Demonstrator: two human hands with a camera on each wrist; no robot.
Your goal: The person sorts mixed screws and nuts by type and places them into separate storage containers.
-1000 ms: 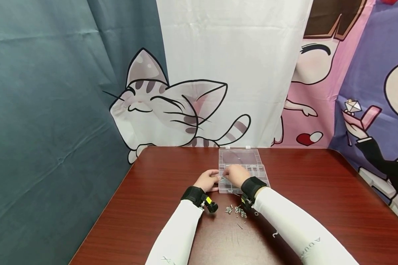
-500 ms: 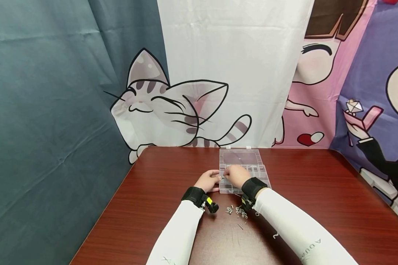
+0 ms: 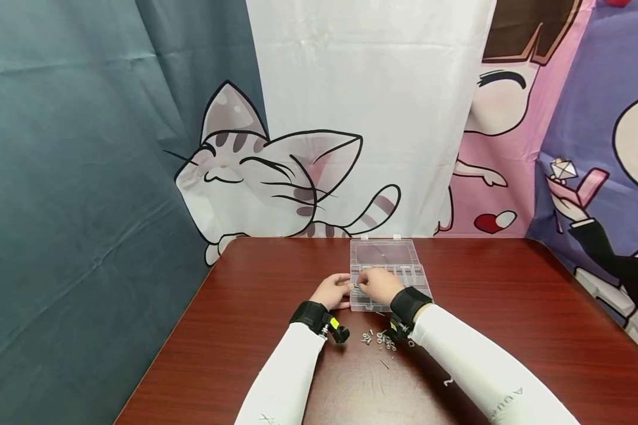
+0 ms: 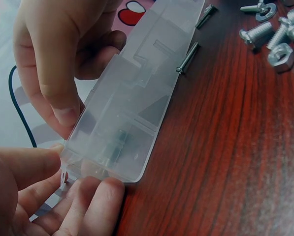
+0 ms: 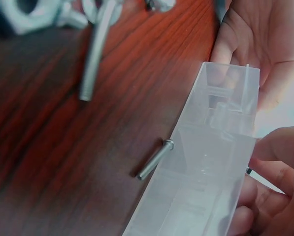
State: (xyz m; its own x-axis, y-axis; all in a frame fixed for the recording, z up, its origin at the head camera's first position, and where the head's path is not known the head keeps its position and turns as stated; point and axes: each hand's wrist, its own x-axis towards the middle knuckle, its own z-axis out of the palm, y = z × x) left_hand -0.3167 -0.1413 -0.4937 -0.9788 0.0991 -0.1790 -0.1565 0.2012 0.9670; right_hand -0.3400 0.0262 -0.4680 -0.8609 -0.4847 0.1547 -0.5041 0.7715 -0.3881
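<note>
A clear plastic parts box (image 3: 388, 306) with compartments lies on the table, its lid (image 3: 385, 252) folded back. My left hand (image 3: 331, 290) grips the box's left end, thumb at the rim and fingers against the outer wall. My right hand (image 3: 380, 284) reaches down into the left compartments with thumb and fingers curled; what lies between the fingertips is hidden. Blurred through the wall in the left wrist view, screws (image 4: 113, 150) lie in the end compartment. Outside the box's front wall, a loose screw (image 4: 188, 58) lies on the table, also seen in the right wrist view.
In front of the box, between my wrists, lies a small scatter of nuts (image 3: 389, 343), washers and screws. One long thin screw (image 3: 384, 363) lies nearer to me. The red-brown table (image 3: 276, 265) ends at a printed cloth backdrop (image 3: 319, 118).
My right wrist has shifted slightly right and toward me, its fingers still over the left compartments. The left hand and the box stay in place.
</note>
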